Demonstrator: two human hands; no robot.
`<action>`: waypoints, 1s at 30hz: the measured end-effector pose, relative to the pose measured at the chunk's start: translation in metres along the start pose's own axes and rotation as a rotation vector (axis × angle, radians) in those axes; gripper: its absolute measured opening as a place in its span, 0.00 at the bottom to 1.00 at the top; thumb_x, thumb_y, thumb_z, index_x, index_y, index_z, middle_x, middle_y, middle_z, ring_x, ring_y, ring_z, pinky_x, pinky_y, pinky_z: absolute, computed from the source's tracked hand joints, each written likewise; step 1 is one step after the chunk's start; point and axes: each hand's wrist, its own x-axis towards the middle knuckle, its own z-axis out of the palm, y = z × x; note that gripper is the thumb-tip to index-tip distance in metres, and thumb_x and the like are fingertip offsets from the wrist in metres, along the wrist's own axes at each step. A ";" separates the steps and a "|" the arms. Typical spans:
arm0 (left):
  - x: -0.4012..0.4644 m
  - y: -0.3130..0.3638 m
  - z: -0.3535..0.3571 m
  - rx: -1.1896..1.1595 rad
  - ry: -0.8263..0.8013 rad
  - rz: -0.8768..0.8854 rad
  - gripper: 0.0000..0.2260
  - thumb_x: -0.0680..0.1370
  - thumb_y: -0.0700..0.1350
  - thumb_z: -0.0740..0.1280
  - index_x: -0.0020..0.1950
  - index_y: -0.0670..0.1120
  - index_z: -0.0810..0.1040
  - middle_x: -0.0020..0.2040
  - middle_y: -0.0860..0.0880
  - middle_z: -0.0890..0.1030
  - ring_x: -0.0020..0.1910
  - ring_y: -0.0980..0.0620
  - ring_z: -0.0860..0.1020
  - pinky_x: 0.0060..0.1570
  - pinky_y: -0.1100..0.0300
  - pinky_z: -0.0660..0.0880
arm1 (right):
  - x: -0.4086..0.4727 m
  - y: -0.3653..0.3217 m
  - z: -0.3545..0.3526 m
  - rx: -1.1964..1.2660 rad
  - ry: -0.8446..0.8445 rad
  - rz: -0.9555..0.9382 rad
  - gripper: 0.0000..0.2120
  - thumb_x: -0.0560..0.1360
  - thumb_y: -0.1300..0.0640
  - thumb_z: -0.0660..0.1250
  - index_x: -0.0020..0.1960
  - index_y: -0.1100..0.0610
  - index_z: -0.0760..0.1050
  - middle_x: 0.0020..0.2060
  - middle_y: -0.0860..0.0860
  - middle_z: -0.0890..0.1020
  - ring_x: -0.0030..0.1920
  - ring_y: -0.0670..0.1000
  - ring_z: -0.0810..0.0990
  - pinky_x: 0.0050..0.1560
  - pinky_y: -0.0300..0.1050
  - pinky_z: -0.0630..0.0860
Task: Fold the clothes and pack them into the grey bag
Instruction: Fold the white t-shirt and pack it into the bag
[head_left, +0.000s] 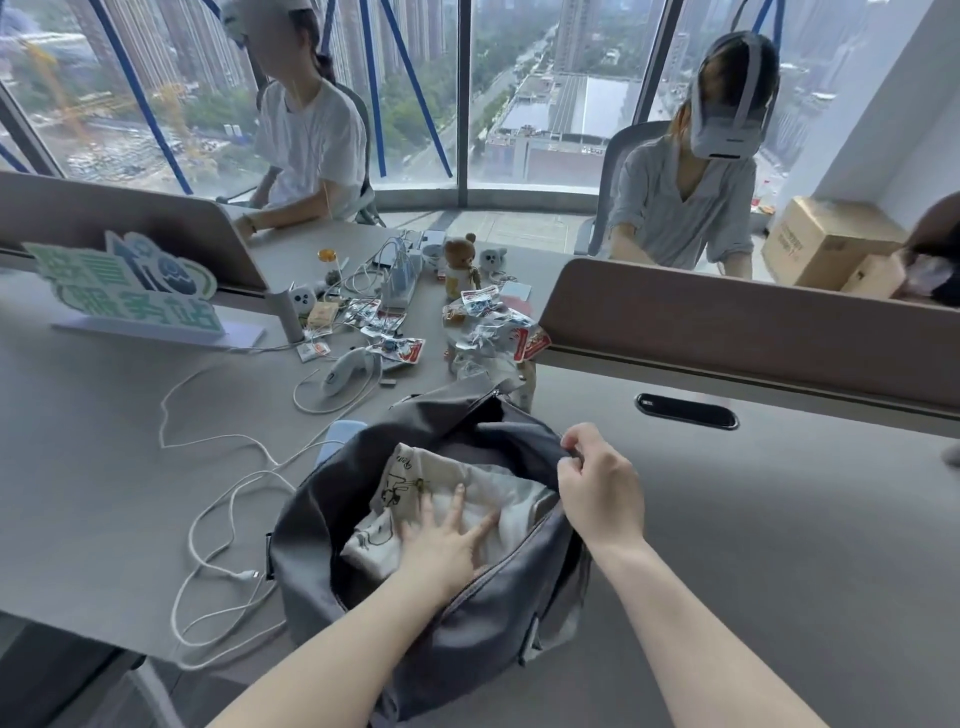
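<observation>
The grey bag (493, 618) lies open on the desk in front of me, its mouth facing up. Inside it sits a folded white garment (415, 478) with black cartoon drawings. My left hand (444, 540) reaches into the bag and presses flat on the garment, fingers spread and straight. My right hand (597, 483) grips the right rim of the bag's opening, thumb and fingers pinching the fabric edge and holding it apart.
White cables (218, 519) loop over the desk left of the bag. Snack packets (488, 332), a white controller (343, 371), a toy bear (460, 260) and a green sign (130, 286) lie behind. Brown dividers (727, 312) cross the desk. Two people sit opposite.
</observation>
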 end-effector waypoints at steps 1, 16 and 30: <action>0.004 -0.001 -0.001 0.004 -0.022 0.009 0.28 0.80 0.58 0.54 0.75 0.69 0.43 0.79 0.49 0.34 0.76 0.33 0.38 0.71 0.33 0.51 | -0.001 0.000 0.000 -0.003 -0.076 0.010 0.10 0.74 0.62 0.60 0.53 0.51 0.74 0.44 0.49 0.82 0.45 0.57 0.79 0.40 0.46 0.70; 0.001 -0.109 -0.046 0.017 0.303 -0.250 0.21 0.77 0.43 0.58 0.69 0.54 0.66 0.64 0.47 0.73 0.62 0.44 0.75 0.54 0.50 0.72 | -0.046 -0.016 0.057 -0.381 -0.168 -0.398 0.19 0.67 0.59 0.65 0.57 0.50 0.79 0.62 0.55 0.76 0.62 0.59 0.75 0.59 0.57 0.75; 0.007 -0.147 -0.046 -0.727 0.411 -0.271 0.12 0.81 0.45 0.59 0.63 0.48 0.75 0.64 0.45 0.78 0.63 0.43 0.75 0.60 0.54 0.69 | -0.059 -0.050 0.103 -0.658 -0.822 -0.440 0.25 0.77 0.41 0.52 0.73 0.43 0.62 0.74 0.48 0.63 0.68 0.61 0.64 0.62 0.61 0.62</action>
